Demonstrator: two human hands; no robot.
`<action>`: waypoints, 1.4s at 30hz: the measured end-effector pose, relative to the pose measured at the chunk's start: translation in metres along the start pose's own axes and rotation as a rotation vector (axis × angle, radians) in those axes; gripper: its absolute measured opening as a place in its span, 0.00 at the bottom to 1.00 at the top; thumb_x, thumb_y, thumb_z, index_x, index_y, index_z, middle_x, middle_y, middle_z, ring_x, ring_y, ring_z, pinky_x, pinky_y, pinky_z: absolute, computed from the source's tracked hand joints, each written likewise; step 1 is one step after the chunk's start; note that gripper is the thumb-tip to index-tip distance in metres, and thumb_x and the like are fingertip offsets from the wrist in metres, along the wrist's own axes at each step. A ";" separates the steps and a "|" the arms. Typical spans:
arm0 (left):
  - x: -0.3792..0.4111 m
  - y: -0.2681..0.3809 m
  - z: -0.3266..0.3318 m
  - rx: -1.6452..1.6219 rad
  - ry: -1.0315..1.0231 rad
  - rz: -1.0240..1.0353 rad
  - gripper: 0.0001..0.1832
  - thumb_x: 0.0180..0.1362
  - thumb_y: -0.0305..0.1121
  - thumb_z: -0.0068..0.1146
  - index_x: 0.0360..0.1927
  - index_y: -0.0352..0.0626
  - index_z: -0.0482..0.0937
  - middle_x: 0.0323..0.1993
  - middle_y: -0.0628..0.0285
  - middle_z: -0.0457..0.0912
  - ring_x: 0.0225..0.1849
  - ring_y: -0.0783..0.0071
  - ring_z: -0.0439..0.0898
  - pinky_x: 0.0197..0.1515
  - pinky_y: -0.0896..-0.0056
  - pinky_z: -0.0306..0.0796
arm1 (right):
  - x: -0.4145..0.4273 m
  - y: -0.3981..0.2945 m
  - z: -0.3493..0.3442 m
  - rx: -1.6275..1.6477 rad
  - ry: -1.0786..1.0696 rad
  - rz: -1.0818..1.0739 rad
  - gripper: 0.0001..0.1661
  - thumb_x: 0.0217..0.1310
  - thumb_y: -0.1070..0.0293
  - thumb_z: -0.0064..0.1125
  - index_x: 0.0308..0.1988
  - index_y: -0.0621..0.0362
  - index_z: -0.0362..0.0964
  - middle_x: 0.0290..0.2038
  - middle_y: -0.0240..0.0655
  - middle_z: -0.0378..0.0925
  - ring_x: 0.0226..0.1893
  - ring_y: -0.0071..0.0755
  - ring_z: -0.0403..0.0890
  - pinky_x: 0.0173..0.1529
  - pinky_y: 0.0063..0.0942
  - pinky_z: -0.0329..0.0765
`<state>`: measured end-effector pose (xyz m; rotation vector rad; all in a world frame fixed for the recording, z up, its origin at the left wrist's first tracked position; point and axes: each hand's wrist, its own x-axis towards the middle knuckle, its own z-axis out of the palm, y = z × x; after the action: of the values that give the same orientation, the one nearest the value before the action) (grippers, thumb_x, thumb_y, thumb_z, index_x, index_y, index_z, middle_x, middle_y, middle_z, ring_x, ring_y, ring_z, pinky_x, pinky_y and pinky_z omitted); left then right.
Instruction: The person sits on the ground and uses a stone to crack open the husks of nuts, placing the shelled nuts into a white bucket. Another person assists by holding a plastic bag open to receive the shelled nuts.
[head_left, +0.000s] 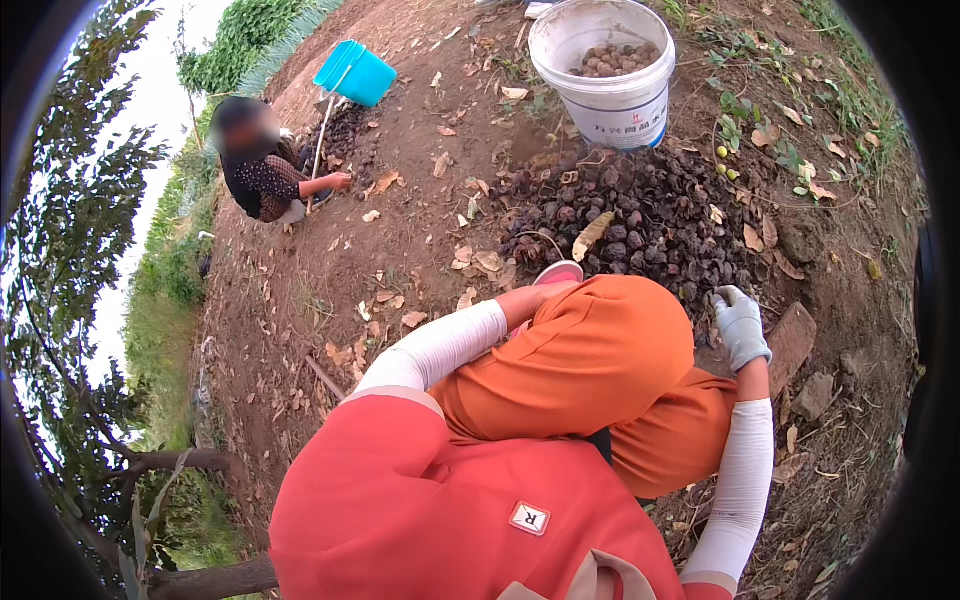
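My right hand, in a pale work glove, is at the near right edge of a heap of dark, shrivelled walnut husks and blackened nuts. Its fingers are bent towards the heap; whether anything sits between them cannot be made out. My left hand is out of sight behind my raised knee, and only the wrist and white sleeve show. Beyond the heap stands a white plastic bucket, partly filled with brown walnuts. A dry curled leaf lies on the heap.
A flat reddish stone or brick lies beside my right hand, with a grey rock nearer me. Small green fruits lie right of the bucket. Another person crouches at left by a second dark heap and a turquoise bucket.
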<state>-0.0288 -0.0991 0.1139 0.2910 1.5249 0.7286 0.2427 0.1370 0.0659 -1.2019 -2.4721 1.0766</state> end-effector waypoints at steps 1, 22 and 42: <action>-0.003 0.002 -0.005 0.006 0.019 -0.010 0.15 0.66 0.39 0.52 0.48 0.39 0.80 0.44 0.65 0.82 0.41 0.74 0.79 0.47 0.67 0.73 | 0.003 0.004 0.000 0.007 0.008 -0.012 0.12 0.62 0.64 0.59 0.43 0.58 0.78 0.26 0.45 0.81 0.25 0.41 0.81 0.34 0.35 0.75; -0.075 -0.050 -0.055 -0.139 0.353 0.575 0.08 0.63 0.25 0.52 0.45 0.37 0.76 0.40 0.63 0.79 0.42 0.77 0.79 0.44 0.75 0.75 | -0.001 0.106 0.019 0.086 -0.226 0.289 0.11 0.67 0.64 0.54 0.43 0.59 0.77 0.23 0.32 0.78 0.19 0.22 0.74 0.25 0.24 0.72; -0.117 -0.060 -0.051 0.700 0.821 0.601 0.05 0.50 0.23 0.58 0.30 0.42 0.76 0.32 0.60 0.73 0.38 0.61 0.75 0.41 0.63 0.69 | -0.006 0.108 0.017 0.019 -0.140 0.256 0.11 0.62 0.64 0.58 0.41 0.58 0.79 0.27 0.40 0.82 0.27 0.34 0.82 0.34 0.31 0.77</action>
<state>-0.0503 -0.2274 0.1680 1.1116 2.5089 0.7942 0.3041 0.1676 -0.0193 -1.5182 -2.4495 1.2855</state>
